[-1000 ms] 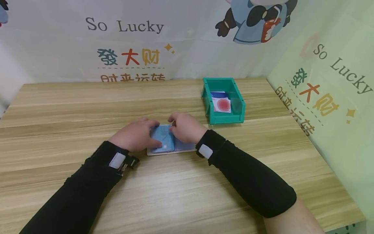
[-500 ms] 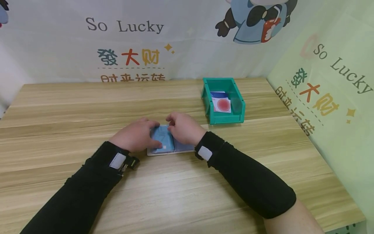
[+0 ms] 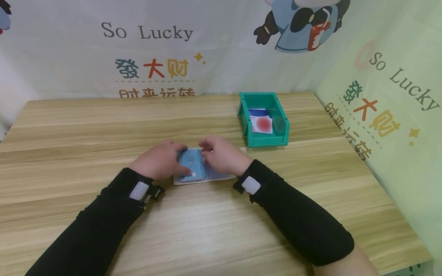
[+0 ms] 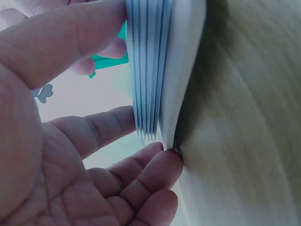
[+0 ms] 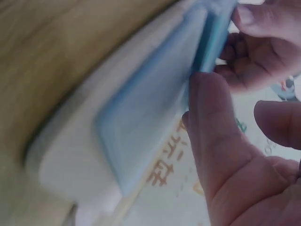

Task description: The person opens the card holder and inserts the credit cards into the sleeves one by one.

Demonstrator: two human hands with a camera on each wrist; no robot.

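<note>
A small open album with a white cover (image 3: 183, 183) lies flat on the table. Several thin light-blue leaves (image 4: 149, 70) are stacked at its left side, and a bluish-purple page (image 3: 215, 174) shows at the right. My left hand (image 3: 162, 161) holds the left side, thumb on the near part and fingers at the far edge. Over the middle of the album is my right hand (image 3: 226, 155); its fingertips touch the edge of the blue stack, and the thumb stands apart in the right wrist view. The right page is partly hidden under that hand.
A green plastic bin (image 3: 268, 142) stands behind and to the right of the album, holding several cards (image 3: 261, 124), one with a red disc. A printed cloth (image 3: 221, 50) hangs behind the wooden table (image 3: 193, 222) and along its right side.
My right hand has shifted slightly right and toward me, and its fingers look a little more spread. The left hand and the album stay in place.
</note>
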